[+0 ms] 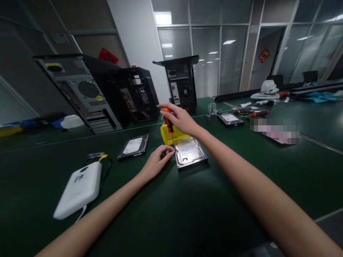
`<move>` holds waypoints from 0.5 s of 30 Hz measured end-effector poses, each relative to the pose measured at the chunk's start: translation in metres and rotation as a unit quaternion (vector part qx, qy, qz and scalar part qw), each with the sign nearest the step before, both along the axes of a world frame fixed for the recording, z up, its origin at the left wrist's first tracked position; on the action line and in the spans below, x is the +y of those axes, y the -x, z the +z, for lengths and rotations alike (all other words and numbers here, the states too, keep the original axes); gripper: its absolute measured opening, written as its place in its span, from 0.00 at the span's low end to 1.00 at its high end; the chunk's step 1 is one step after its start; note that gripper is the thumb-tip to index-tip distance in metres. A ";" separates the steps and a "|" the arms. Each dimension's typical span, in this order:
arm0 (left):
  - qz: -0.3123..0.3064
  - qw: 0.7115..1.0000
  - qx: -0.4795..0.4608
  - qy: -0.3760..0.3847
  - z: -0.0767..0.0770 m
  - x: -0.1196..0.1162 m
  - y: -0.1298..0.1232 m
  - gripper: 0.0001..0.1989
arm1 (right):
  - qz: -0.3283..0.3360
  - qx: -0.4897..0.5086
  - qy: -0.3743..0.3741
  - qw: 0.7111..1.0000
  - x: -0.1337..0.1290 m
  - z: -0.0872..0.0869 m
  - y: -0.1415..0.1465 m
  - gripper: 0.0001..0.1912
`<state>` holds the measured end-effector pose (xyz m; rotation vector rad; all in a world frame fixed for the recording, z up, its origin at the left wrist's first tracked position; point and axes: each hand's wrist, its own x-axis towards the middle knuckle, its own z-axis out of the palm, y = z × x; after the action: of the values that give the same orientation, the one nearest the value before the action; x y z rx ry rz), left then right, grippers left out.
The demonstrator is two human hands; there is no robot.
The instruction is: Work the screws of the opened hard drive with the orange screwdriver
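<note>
A silver hard drive (189, 152) lies flat on the dark green table (150, 217). My right hand (180, 119) grips the orange and black handle of a screwdriver (168, 123), which stands nearly upright with its shaft reaching down to the drive's left edge. Beside that same edge is my left hand (158, 159), its thumb and fingertips pressed together near the screwdriver's tip; anything between them is too small to make out. Behind the drive sits a yellow object (166, 137), partly hidden by my right hand.
A second hard drive (133, 146) and a white device (80, 185) with a cable lie to the left. At the back stand open computer cases (184, 85). A third drive (230, 119), pliers (259, 113) and a blurred pink object (277, 132) are to the right.
</note>
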<state>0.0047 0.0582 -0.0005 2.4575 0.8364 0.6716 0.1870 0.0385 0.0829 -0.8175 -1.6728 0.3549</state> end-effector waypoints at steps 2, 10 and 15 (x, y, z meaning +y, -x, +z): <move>0.000 1.000 0.002 -0.002 -0.001 0.002 0.000 0.15 | -0.007 0.004 -0.009 1.000 0.002 0.000 0.000 0.17; 0.001 1.000 0.003 0.016 -0.001 0.003 0.000 0.16 | -0.031 -0.019 -0.006 0.999 -0.002 0.004 0.001 0.12; 0.004 1.000 0.004 0.024 0.002 0.000 -0.001 0.16 | -0.031 -0.023 -0.028 0.999 -0.002 0.003 0.001 0.12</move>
<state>0.0054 0.0581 0.0010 2.4169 0.8570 0.6373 0.1864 0.0364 0.0860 -0.8398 -1.6881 0.2466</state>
